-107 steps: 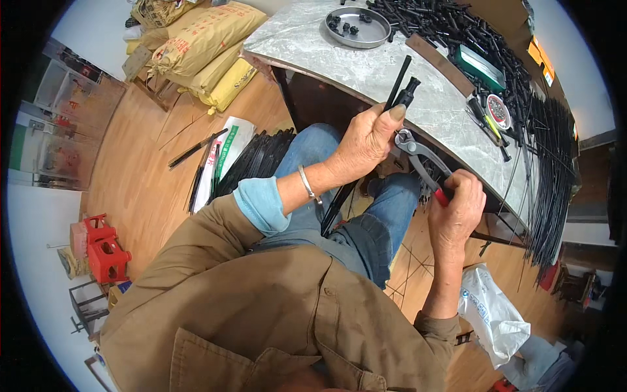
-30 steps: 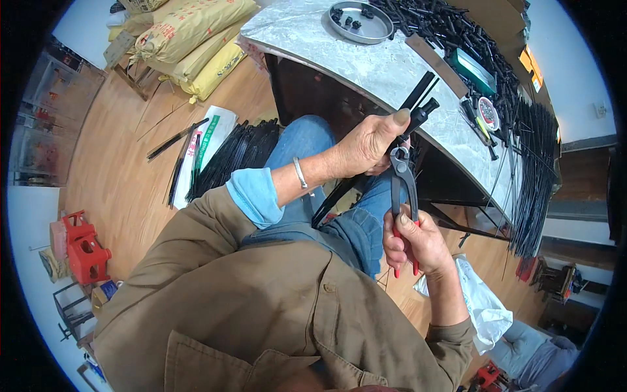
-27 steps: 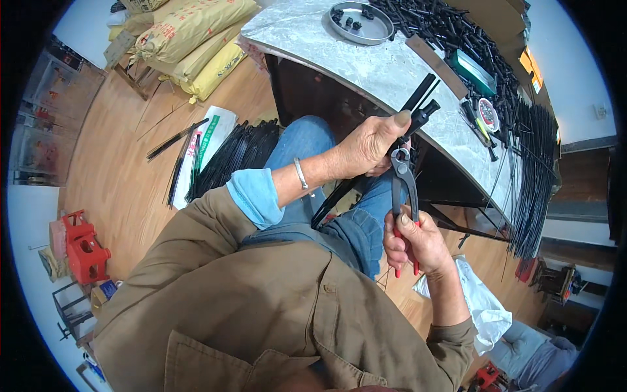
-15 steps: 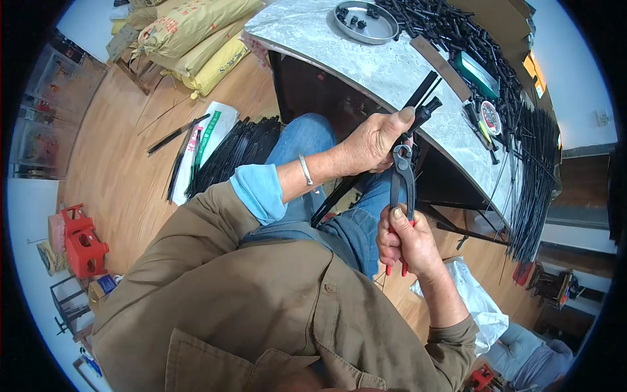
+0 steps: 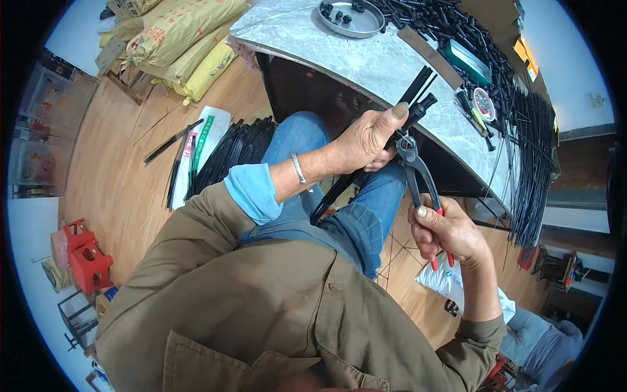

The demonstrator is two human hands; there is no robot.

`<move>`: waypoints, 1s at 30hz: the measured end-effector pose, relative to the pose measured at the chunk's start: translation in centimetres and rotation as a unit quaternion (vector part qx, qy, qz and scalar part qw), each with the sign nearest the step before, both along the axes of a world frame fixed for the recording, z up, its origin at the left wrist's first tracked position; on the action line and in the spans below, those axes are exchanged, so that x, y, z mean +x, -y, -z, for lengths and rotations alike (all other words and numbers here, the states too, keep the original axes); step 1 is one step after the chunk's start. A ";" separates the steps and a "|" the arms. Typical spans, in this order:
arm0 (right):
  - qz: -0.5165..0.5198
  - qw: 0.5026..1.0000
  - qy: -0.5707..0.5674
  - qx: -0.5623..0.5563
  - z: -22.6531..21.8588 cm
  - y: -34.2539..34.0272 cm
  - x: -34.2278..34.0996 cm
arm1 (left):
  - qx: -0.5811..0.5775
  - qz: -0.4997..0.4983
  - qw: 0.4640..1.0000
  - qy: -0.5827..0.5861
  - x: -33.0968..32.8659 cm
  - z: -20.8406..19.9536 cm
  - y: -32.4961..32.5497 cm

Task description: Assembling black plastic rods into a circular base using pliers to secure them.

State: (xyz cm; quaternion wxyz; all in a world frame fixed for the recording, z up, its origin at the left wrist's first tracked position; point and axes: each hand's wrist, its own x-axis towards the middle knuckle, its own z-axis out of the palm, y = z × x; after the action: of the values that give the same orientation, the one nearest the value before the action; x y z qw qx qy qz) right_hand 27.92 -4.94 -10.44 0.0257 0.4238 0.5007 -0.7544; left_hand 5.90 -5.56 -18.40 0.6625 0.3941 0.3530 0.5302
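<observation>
My left hand (image 5: 367,138) grips a bundle of long black rods (image 5: 410,104) that slants from my lap up past the table edge. My right hand (image 5: 446,230) squeezes the red handles of a pair of pliers (image 5: 418,173). The pliers' grey jaws bite at the rods just beside my left thumb. A dark fitting sits at the rods' upper end. Both hands work above my knees in blue jeans, in front of the marble table (image 5: 339,52).
On the table lie a round metal tray (image 5: 349,16) with small black parts, a heap of short black pieces (image 5: 450,19) and long black rods (image 5: 529,163) hanging off the right. More rods (image 5: 235,147) and yellow sacks (image 5: 183,32) lie on the wooden floor left. A red stool (image 5: 85,258) stands lower left.
The pliers swung from lying out to the right to pointing upward at the rods. My right hand moved down and inward, and the jaws now sit close against my left hand.
</observation>
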 end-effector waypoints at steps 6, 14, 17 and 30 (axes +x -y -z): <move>-0.001 0.999 0.035 0.029 -0.7 0.4 -0.1 | 0.011 0.008 1.000 -0.019 0.1 -0.6 0.1; -0.016 0.997 0.055 0.042 -1.1 0.2 -0.1 | 0.015 -0.002 1.000 -0.025 0.4 -0.1 0.0; -0.021 0.995 0.078 0.065 -1.3 0.5 -0.5 | 0.067 -0.056 0.994 -0.063 0.9 -0.1 -0.2; 0.014 1.000 0.003 0.023 0.8 1.0 -0.8 | -0.022 -0.034 0.999 0.021 -0.3 0.1 -0.1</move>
State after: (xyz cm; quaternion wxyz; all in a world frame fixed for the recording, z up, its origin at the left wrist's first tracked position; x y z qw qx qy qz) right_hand 27.12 -5.92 -11.24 0.0067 0.4335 0.5121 -0.7414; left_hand 5.58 -5.48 -18.52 0.6599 0.3558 0.3636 0.5530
